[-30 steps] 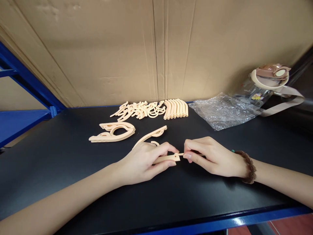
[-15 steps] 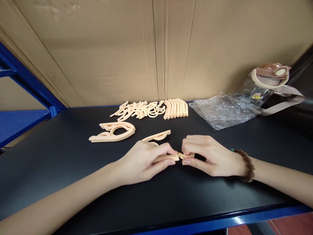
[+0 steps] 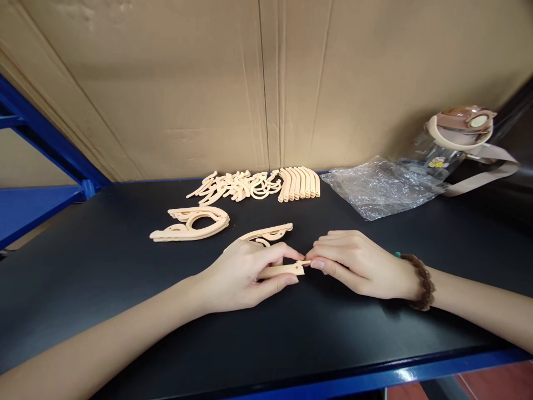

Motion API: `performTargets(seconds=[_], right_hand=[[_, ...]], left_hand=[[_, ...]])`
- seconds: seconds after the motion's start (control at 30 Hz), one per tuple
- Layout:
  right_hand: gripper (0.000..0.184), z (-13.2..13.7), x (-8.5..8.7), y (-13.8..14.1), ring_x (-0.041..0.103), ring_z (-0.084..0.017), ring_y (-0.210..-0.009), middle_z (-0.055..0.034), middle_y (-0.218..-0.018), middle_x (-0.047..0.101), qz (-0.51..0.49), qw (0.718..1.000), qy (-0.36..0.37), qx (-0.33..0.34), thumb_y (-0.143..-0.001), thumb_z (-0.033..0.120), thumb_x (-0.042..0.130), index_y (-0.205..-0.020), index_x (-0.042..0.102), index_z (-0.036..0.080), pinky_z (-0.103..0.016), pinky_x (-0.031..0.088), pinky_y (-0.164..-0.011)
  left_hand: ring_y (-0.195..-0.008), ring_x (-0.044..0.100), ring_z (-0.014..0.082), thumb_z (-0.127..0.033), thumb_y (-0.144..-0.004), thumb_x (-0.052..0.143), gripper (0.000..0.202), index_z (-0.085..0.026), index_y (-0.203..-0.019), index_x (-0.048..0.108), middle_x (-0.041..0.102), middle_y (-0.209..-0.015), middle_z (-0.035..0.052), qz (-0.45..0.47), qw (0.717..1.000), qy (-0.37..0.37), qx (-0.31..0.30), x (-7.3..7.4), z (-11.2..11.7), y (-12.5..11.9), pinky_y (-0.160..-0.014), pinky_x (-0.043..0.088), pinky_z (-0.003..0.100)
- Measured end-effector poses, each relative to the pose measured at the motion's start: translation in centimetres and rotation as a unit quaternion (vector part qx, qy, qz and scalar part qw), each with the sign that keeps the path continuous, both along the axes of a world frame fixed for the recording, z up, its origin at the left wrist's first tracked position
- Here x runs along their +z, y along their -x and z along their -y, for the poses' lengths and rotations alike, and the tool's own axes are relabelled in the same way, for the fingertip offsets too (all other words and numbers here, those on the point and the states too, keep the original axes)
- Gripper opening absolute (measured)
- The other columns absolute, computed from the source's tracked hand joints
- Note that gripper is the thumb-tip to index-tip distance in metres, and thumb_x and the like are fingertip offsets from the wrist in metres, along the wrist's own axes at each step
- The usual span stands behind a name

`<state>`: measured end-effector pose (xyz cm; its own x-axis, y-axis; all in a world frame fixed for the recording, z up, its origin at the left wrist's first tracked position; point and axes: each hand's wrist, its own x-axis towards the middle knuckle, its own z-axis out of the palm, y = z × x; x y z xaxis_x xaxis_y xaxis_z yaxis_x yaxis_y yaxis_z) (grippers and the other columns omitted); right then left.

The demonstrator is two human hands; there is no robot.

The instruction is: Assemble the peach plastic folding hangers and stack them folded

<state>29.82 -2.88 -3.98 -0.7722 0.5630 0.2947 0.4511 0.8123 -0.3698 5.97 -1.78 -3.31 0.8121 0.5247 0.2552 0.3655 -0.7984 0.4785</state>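
My left hand [image 3: 237,275] is closed around a beige plastic hanger arm [image 3: 281,270], whose holed end points right past the thumb and forefinger. My right hand [image 3: 360,264] pinches a thin beige hanger part [image 3: 306,262]; most of it is hidden by the fingers. Its tip meets the end of the hanger arm. Just beyond my left hand lies another beige hanger piece [image 3: 272,230], partly covered by that hand. Farther left, folded beige hangers [image 3: 214,223] rest in a stack with a round opening in the middle.
At the back of the black table [image 3: 233,350] lies a pile of loose beige hooks [image 3: 239,189], beside a neat row of curved hanger arms [image 3: 300,183]. A clear plastic bag [image 3: 375,189] and a strapped bottle [image 3: 458,130] are at the back right. Cardboard [image 3: 187,83] stands behind.
The right-hand part has turned, showing only a thin tip at the hanger arm's end. My right fingers have closed more tightly together. The left hand stays nearly in place.
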Motion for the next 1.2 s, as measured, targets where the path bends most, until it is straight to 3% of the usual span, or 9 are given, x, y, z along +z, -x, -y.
performTargets(seconds=[0.47, 0.77, 0.97, 1.2], right_hand=[[0.036, 0.22, 0.01, 0.07, 0.047, -0.010, -0.063, 0.0013, -0.067, 0.053, -0.018, 0.999, 0.038, -0.007, -0.101, 0.029, 0.031, -0.074, 0.052, 0.017, -0.025, 0.035, -0.066], [0.034, 0.31, 0.21, -0.01, 0.047, -0.012, -0.067, -0.0012, -0.072, 0.052, -0.010, 0.999, 0.044, 0.027, -0.101, 0.029, 0.034, -0.093, 0.064, 0.014, -0.024, 0.037, -0.066], [0.032, 0.46, 0.57, 0.00, 0.046, -0.012, -0.068, -0.0013, -0.073, 0.052, -0.018, 0.999, 0.014, 0.039, -0.101, 0.027, 0.036, -0.099, 0.065, 0.013, -0.025, 0.038, -0.070], [0.032, 0.40, 0.39, -0.08, 0.042, -0.015, -0.069, -0.0042, -0.078, 0.055, 0.032, 0.994, -0.095, 0.045, -0.100, 0.029, 0.035, -0.110, 0.061, 0.012, -0.028, 0.036, -0.068]], left_hand=[[-0.052, 0.048, 0.0075, -0.029, -0.091, 0.056, 0.022, -0.020, -0.110, 0.058, 0.047, -0.056, -0.0091, 0.001, 1.000, -0.009, 0.012, -0.15, 0.07, 0.01, -0.060, 0.038, 0.018], [-0.052, 0.051, 0.0090, -0.029, -0.092, 0.052, 0.016, -0.018, -0.103, 0.057, 0.049, -0.053, -0.0087, -0.001, 1.000, 0.024, -0.003, 0.05, 0.23, -0.03, -0.057, 0.038, 0.019], [-0.059, 0.057, 0.0100, -0.026, -0.092, 0.051, 0.013, -0.018, -0.100, 0.057, 0.060, -0.063, -0.0049, 0.014, 0.999, 0.033, -0.010, 0.18, 0.35, 0.04, -0.060, 0.040, 0.019], [-0.048, 0.047, 0.0089, -0.027, -0.092, 0.051, 0.013, -0.018, -0.099, 0.057, 0.051, -0.053, -0.0076, 0.008, 0.999, 0.050, -0.007, 0.24, 0.35, 0.06, -0.055, 0.037, 0.019]])
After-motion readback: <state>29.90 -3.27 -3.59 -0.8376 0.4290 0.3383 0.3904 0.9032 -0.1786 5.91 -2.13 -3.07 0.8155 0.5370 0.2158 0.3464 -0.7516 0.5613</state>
